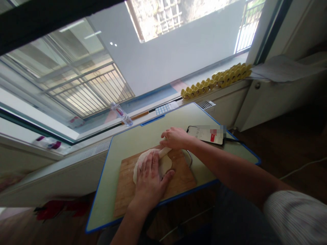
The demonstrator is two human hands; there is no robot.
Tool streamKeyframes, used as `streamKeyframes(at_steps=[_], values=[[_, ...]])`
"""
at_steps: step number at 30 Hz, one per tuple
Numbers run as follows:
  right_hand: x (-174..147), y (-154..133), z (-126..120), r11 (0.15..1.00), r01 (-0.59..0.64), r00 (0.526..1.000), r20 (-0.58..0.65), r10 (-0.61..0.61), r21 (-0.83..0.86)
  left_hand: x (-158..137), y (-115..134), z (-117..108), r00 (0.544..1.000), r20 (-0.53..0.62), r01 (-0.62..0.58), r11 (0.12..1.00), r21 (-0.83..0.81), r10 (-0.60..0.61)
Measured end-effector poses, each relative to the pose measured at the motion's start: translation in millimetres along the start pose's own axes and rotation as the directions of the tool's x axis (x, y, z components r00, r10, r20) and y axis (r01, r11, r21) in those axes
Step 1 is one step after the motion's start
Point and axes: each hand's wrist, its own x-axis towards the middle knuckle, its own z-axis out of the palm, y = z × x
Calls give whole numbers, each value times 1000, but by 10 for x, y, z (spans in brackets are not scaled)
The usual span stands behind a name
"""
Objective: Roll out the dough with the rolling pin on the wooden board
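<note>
A flattened piece of pale dough (166, 164) lies on a wooden cutting board (125, 194). My left hand (148, 172) rests palm down over the dough, its fingers stretched out and thumb spread. The fingers of my right hand (175, 139) are curled round one end of a light rolling pin (164, 152), at the board's far edge. The pin runs across the dough towards my left fingers, and its other end is hidden beneath that hand.
The board sits on a small pale table (112, 160) with a blue rim. A phone (204, 135) with a cable lies beyond my right forearm. Along the window sill are a plastic bottle (122, 115) and yellow egg trays (217, 81). A radiator (89, 154) stands behind the table.
</note>
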Motion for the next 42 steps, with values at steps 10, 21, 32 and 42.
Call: streamKeyframes(at_steps=[10,21,32,42], values=[[2,-2,-4,1000,-15,1000,-3,15,7,148,-106,-56,998,63,10,1000,-27,-8],[5,6,8,1000,-4,1000,-7,4,7,47,-41,4,998,-46,-30,1000,4,30],[9,2,-3,1000,-1,1000,-3,1,-11,43,-88,32,998,-48,-45,998,-33,43],[3,7,4,1000,-4,1000,-5,4,-2,41,-100,24,997,-57,-53,997,-59,50]])
